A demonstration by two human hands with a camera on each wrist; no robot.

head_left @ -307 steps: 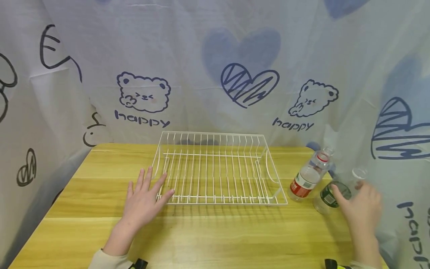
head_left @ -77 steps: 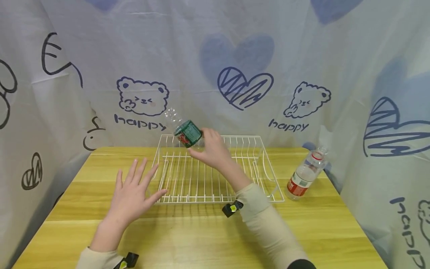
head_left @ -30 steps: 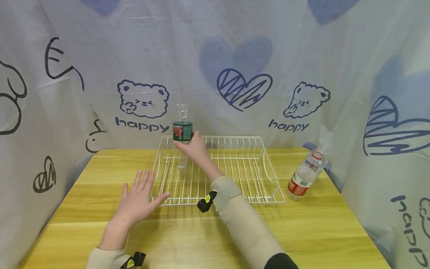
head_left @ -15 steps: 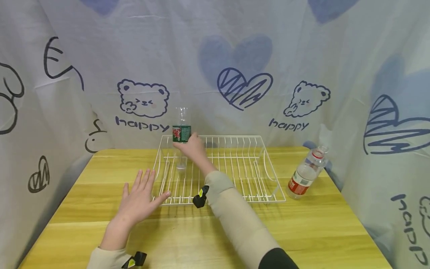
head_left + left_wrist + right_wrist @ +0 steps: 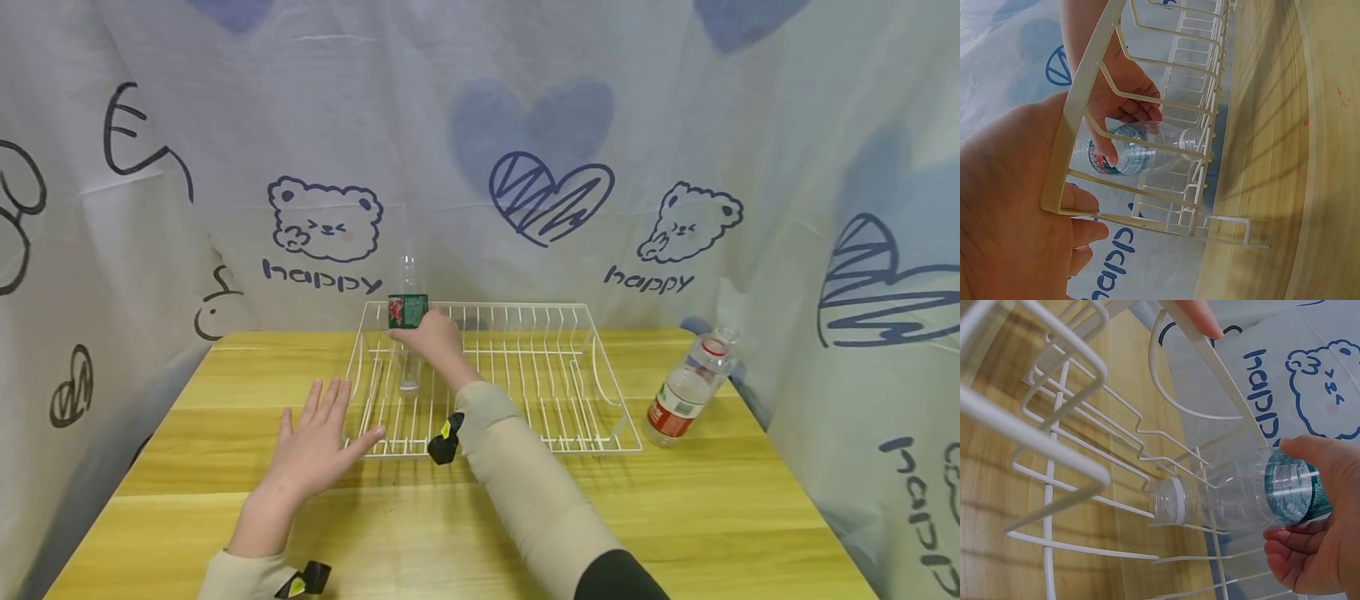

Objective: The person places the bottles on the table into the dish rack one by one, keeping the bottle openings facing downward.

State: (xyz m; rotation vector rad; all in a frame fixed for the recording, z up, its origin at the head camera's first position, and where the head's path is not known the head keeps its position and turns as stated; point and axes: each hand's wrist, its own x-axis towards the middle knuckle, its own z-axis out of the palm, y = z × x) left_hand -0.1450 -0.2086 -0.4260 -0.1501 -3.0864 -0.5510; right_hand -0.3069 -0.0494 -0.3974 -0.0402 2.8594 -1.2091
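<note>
My right hand point(image 5: 437, 337) grips a clear plastic bottle point(image 5: 408, 310) with a green label, fingers and thumb round its body. The bottle is upside down, its ringed neck point(image 5: 1171, 500) among the wires at the left part of a white wire dish rack point(image 5: 525, 400). From the left wrist view, the bottle point(image 5: 1147, 150) shows through the rack's side wires. My left hand point(image 5: 315, 450) lies with fingers spread at the rack's left front side, nothing in its grasp. Beyond the rack's right side stands a second clear bottle point(image 5: 686, 387), capless, with a red and white label.
A wooden table point(image 5: 480, 517) carries everything. A pale curtain point(image 5: 450, 125) with blue hearts and bear drawings hangs close behind the table and along both sides.
Earlier, the green-labelled bottle stood at the right; my right hand has brought it left over the rack and turned it neck down. Over the last second it sinks lower. My left hand stays put.
</note>
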